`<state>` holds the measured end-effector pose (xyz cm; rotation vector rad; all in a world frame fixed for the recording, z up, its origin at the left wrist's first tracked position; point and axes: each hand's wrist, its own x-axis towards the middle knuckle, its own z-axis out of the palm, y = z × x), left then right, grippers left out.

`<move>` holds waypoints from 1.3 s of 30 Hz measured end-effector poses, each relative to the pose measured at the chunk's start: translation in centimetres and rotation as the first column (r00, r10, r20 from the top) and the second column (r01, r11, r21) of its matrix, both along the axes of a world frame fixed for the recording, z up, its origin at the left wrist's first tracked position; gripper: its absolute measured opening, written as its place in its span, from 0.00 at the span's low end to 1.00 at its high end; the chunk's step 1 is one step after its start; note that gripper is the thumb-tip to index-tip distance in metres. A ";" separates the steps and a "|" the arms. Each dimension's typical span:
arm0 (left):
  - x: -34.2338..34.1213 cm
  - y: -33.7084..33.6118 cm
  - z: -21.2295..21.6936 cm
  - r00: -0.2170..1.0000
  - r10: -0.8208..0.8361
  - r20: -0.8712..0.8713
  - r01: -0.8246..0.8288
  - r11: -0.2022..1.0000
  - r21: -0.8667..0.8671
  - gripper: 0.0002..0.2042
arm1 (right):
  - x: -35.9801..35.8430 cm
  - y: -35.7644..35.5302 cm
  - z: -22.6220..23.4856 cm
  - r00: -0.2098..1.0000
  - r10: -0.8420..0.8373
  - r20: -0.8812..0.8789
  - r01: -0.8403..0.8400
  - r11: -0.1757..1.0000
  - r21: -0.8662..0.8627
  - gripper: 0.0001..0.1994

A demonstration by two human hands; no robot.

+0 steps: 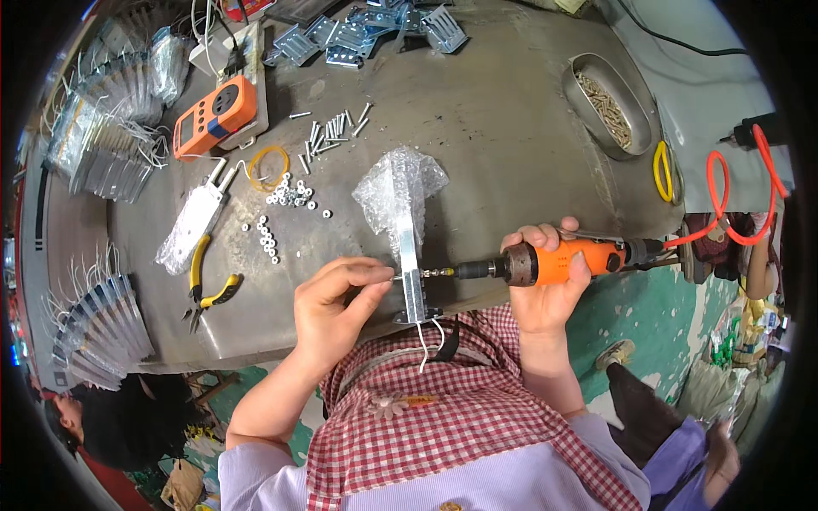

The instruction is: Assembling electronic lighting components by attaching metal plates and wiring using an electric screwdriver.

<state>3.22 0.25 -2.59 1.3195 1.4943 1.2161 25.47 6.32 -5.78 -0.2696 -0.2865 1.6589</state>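
My right hand [544, 300] is wrapped round an orange power screwdriver [567, 262] lying level, its bit pointing left. The bit's tip meets the right side of a narrow metal bar [408, 249], near a bracket at the bar's near end. Bubble wrap [400, 183] covers the bar's far part, and white wires [423, 347] hang from its near end. On the bar's left side, my left hand [331, 305] is closed in a pinch opposite the bit; the small piece between its fingertips is mostly hidden.
Loose screws [328, 136], small white round pieces [290, 194] and yellow-handled pliers [204, 285] lie to the left. An orange socket meter [215, 117] stands beyond. Metal brackets [349, 38] are heaped at the back. A metal tray [610, 106] of small parts and an orange coiled cord [717, 200] are at right.
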 end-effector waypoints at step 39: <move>-0.6 3.1 3.0 0.892 -0.452 0.008 0.409 0.801 -0.438 0.15 | -0.4 1.9 0.7 0.992 0.122 0.042 -0.121 0.992 -0.025 0.23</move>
